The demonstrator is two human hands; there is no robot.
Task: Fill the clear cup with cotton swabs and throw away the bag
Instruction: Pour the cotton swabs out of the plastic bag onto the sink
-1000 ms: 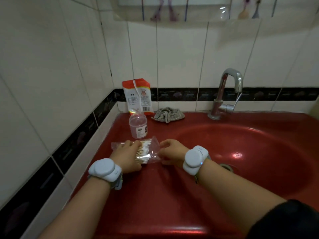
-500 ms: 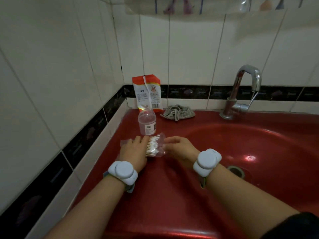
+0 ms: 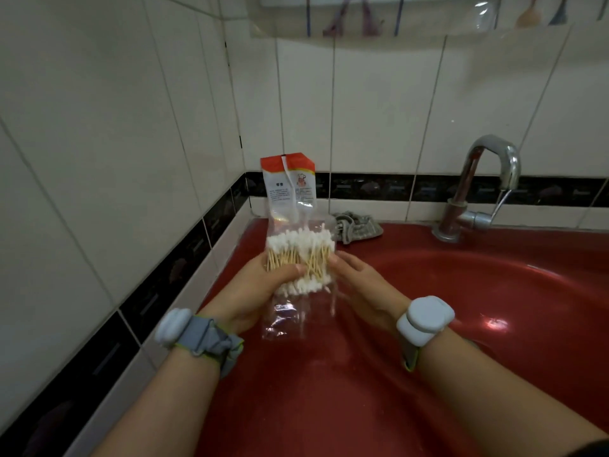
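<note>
A clear plastic bag (image 3: 286, 319) full of wooden-stemmed cotton swabs (image 3: 301, 258) is held upright above the red counter. My left hand (image 3: 260, 288) grips the bundle from the left, thumb across the front. My right hand (image 3: 361, 285) touches the bag's right side with fingers curled against it. The bag's loose end hangs down below the swabs. The clear cup is hidden behind the raised bag.
A red-and-white pouch (image 3: 290, 188) leans on the tiled back wall. A grey cloth (image 3: 357, 227) lies beside it. A chrome tap (image 3: 474, 189) stands over the red basin (image 3: 494, 291). Tiled wall closes the left side.
The bag lay flat on the counter under both hands. Now both hands have lifted it and turned it upright, in front of the cup.
</note>
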